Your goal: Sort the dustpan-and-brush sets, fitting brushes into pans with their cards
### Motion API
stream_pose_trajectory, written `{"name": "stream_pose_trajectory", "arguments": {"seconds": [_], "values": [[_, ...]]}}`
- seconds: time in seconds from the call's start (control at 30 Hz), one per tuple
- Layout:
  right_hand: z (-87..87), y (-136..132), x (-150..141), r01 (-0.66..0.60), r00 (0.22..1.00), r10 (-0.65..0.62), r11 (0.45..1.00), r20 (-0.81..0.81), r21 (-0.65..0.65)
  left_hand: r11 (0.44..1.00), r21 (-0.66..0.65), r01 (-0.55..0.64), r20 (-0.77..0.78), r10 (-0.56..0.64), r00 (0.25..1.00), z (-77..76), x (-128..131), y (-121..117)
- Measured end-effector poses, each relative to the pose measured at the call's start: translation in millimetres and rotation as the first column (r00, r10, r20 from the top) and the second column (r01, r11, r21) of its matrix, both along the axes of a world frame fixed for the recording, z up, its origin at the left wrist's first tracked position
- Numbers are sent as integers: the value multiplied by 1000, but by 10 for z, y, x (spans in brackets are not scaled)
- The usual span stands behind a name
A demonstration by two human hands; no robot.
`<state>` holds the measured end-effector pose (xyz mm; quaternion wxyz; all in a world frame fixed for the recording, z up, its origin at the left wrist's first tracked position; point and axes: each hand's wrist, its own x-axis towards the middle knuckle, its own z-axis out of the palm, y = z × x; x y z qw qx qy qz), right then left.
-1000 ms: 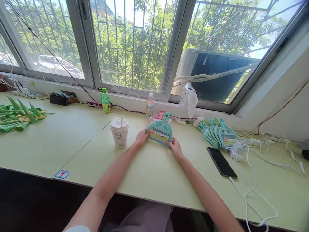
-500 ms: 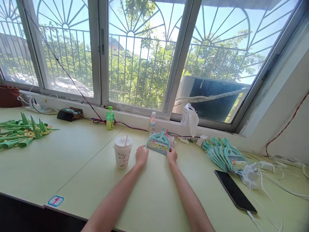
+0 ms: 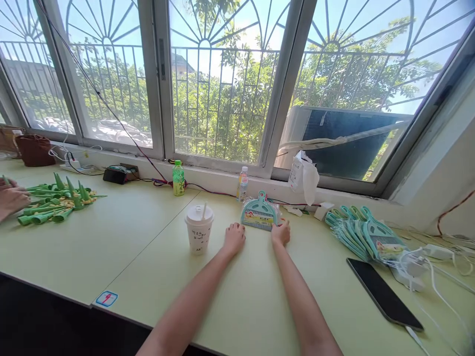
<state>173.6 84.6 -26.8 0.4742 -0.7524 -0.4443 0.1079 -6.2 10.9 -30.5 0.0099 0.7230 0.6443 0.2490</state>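
Observation:
A packaged turquoise dustpan-and-brush set (image 3: pixel 259 217) stands on the pale green table, handle up, against other wrapped pieces with some pink showing behind. My right hand (image 3: pixel 281 233) grips its lower right corner, thumb in front, the other fingers partly hidden. Just below its lower left corner, my left hand (image 3: pixel 235 238) rests palm down on the table, fingers extended and slightly bent, holding nothing. Whether those fingertips touch the package, I cannot tell. Left of that hand is a lidded white paper cup (image 3: pixel 199 232) with a straw.
More wrapped dustpan sets (image 3: pixel 371 235) lie to the right, near white cables and a black phone (image 3: pixel 384 294). Behind stand a green bottle (image 3: pixel 178 179), a clear bottle (image 3: pixel 242 184) and a tissue pack (image 3: pixel 303 175). Another person's hand (image 3: pixel 15 198) is beside green cone-shaped pieces (image 3: pixel 61 200).
The view has turned left, bringing another person's hand into sight. The dustpan set has shifted slightly right and sits straighter. My right hand still grips its corner.

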Motion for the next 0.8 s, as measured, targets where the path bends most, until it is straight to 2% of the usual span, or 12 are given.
{"name": "stream_pose_trajectory", "arguments": {"seconds": [0.33, 0.5, 0.6, 0.7, 0.8], "values": [[-80, 15, 83, -53, 990, 69, 990, -122, 129, 999, 25, 23, -70, -21, 997, -12, 12, 8], [-125, -194, 188, -71, 953, 138, 967, -270, 243, 999, 31, -6, -45, 8, 999, 31, 22, -20], [-197, -396, 263, -149, 906, 244, 949, -345, 279, 994, 47, -103, 40, 102, 994, 113, 3, -41], [-233, -558, 282, -271, 885, 343, 930, -317, 250, 978, 7, -210, 139, 207, 968, 195, -48, -58], [-211, -620, 238, -342, 904, 377, 920, -202, 191, 976, -95, -196, 172, 210, 962, 231, -82, -73]]}}
